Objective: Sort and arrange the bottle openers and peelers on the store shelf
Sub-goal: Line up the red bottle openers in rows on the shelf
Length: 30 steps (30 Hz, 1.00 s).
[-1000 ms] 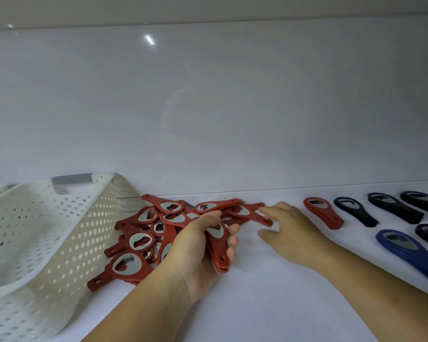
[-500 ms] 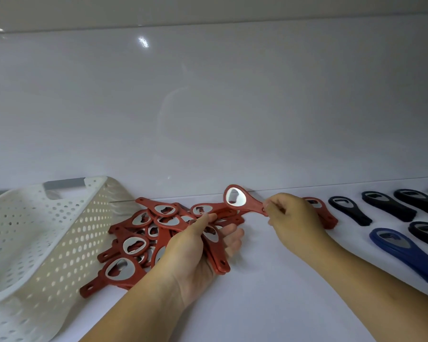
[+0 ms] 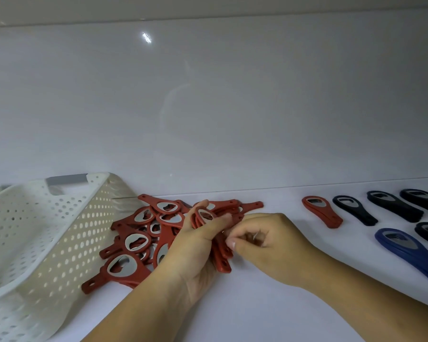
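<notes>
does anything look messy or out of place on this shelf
Yes: the red bottle openers lie in a jumbled, overlapping heap beside the white basket, which sits tilted, while the black openers to the right lie spaced apart. The left hand grips a few red ones.

Both of the person's arms are bare as far as the frame shows them. The left forearm [image 3: 139,314] fills the bottom centre and ends in the left hand [image 3: 193,253] at mid-frame. The right forearm [image 3: 381,299] fills the lower right corner and ends in the right hand [image 3: 269,245] just right of centre. The right thumbnail [image 3: 231,243] is short, pale and plain.
</notes>
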Each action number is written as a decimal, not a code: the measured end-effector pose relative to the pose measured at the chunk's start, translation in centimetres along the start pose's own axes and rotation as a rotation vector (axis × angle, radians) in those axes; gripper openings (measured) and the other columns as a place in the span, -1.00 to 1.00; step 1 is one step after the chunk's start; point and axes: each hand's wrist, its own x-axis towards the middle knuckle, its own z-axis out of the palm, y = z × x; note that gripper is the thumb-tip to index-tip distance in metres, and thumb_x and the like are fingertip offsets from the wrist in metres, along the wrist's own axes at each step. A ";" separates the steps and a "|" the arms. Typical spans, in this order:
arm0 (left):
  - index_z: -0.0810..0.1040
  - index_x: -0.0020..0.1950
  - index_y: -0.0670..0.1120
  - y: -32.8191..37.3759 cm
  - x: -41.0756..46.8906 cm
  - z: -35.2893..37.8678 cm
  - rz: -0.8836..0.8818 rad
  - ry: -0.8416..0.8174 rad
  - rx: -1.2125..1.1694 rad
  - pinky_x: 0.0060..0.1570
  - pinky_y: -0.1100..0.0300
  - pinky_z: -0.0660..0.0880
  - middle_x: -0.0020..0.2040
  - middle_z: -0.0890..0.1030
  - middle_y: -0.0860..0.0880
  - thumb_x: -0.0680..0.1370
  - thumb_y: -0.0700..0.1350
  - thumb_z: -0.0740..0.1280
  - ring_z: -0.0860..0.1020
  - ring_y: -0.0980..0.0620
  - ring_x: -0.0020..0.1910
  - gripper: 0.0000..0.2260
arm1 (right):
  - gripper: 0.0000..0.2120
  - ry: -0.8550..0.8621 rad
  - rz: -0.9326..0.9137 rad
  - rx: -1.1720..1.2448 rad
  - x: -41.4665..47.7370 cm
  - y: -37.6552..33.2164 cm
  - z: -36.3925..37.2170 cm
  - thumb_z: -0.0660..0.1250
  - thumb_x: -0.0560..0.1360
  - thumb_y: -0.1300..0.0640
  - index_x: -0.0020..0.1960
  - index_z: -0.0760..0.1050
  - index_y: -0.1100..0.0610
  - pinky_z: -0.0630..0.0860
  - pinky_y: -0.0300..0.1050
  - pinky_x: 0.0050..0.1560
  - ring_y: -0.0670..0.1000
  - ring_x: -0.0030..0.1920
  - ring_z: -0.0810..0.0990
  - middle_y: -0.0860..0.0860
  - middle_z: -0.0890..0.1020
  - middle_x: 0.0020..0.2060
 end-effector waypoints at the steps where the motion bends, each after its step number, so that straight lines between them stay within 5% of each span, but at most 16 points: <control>1: 0.44 0.26 -0.06 0.1 -0.1 -0.1 0.005 0.026 -0.017 -0.39 0.16 0.52 -0.31 0.58 -0.15 0.51 -0.36 0.28 0.55 -0.03 -0.43 -0.64 | -0.83 0.031 0.025 0.042 0.0 0.1 0.0 0.37 0.40 0.11 -0.31 0.60 -0.13 0.48 -0.25 -0.23 -0.13 -0.30 0.56 -0.15 0.63 -0.30; 5: 0.50 0.06 -0.11 1.1 -0.3 0.1 0.040 0.088 -0.209 -0.26 -0.02 0.64 -0.23 0.55 -0.21 0.55 -0.39 0.16 0.65 -0.10 -0.36 -0.76 | -0.83 0.133 0.076 -0.139 0.6 1.1 -0.9 0.36 0.48 0.17 -0.06 0.61 -0.10 0.50 -0.14 0.02 -0.15 -0.04 0.56 -0.20 0.61 -0.09; 7: 0.51 -0.01 -0.16 1.5 -0.3 0.1 0.054 0.117 -0.255 -0.31 0.04 0.64 -0.23 0.58 -0.22 0.58 -0.31 0.17 0.65 -0.09 -0.38 -0.85 | -0.63 -0.093 0.116 -0.286 0.7 1.6 -0.9 0.28 0.55 0.08 0.34 0.41 -0.08 0.27 -0.22 0.37 -0.29 0.34 0.28 -0.31 0.35 0.33; 9: 0.53 0.01 -0.16 1.8 -0.3 0.0 0.049 0.113 -0.297 -0.36 0.11 0.63 -0.13 0.60 -0.24 0.59 -0.23 0.21 0.65 -0.11 -0.34 -0.89 | -0.48 -0.360 0.178 -0.479 0.7 2.2 -0.7 0.12 0.62 -0.02 0.53 0.04 -0.10 -0.10 -0.16 0.51 -0.28 0.48 -0.14 -0.34 -0.07 0.44; 10: 0.57 -0.06 -0.19 2.0 -0.4 -0.1 0.030 0.108 -0.300 -0.39 0.15 0.62 -0.11 0.61 -0.24 0.59 -0.19 0.24 0.64 -0.10 -0.33 -0.86 | -0.48 -0.416 0.179 -0.519 0.6 2.1 -0.6 0.07 0.63 -0.04 0.54 -0.03 -0.13 -0.17 -0.13 0.51 -0.27 0.48 -0.19 -0.33 -0.11 0.45; 13: 0.62 -0.44 -0.18 2.1 -0.3 -0.3 0.004 0.151 -0.239 -0.55 0.28 0.48 -0.28 0.55 -0.13 0.57 -0.08 0.27 0.49 0.00 -0.44 -0.59 | -0.50 -0.294 0.181 -0.503 0.8 1.9 -0.8 0.16 0.60 -0.06 0.50 0.16 -0.12 0.02 -0.17 0.48 -0.18 0.47 0.10 -0.25 0.19 0.46; 17: 0.42 0.02 -0.04 1.7 -0.1 -0.4 0.066 0.153 -0.231 -0.60 0.29 0.32 -0.35 0.39 -0.04 0.56 -0.12 0.26 0.37 0.06 -0.54 -0.94 | -0.60 -0.170 0.269 -0.583 0.8 1.7 -1.3 0.28 0.52 -0.12 0.33 0.43 -0.07 0.30 -0.14 0.32 -0.08 0.30 0.30 -0.13 0.40 0.23; 23: 0.46 0.01 -0.13 1.9 -0.4 -0.1 0.054 0.184 -0.234 -0.46 0.24 0.54 -0.28 0.50 -0.09 0.57 -0.11 0.27 0.53 -0.01 -0.38 -0.90 | -0.78 -0.134 0.291 -0.578 0.6 1.3 -1.5 0.34 0.48 -0.14 -0.02 0.50 -0.02 0.36 -0.29 -0.17 -0.15 -0.11 0.43 -0.17 0.48 -0.06; 26: 0.50 -0.14 -0.16 1.9 -0.4 0.1 0.037 0.186 -0.258 -0.35 0.14 0.62 -0.30 0.49 -0.11 0.57 -0.04 0.28 0.56 -0.04 -0.36 -0.80 | -0.76 -0.100 0.296 -0.538 0.7 1.3 -1.7 0.31 0.51 -0.12 -0.07 0.53 0.05 0.39 -0.21 -0.20 -0.11 -0.19 0.46 -0.11 0.50 -0.16; 30: 0.44 0.21 -0.08 1.7 -0.2 0.1 0.100 0.164 -0.207 -0.23 0.03 0.64 -0.15 0.54 -0.18 0.59 -0.04 0.28 0.68 -0.14 -0.20 -0.77 | -0.60 0.012 0.243 -0.539 0.9 1.2 -1.7 0.20 0.59 -0.01 -0.39 0.34 0.10 0.25 -0.20 -0.34 -0.04 -0.36 0.35 -0.04 0.40 -0.37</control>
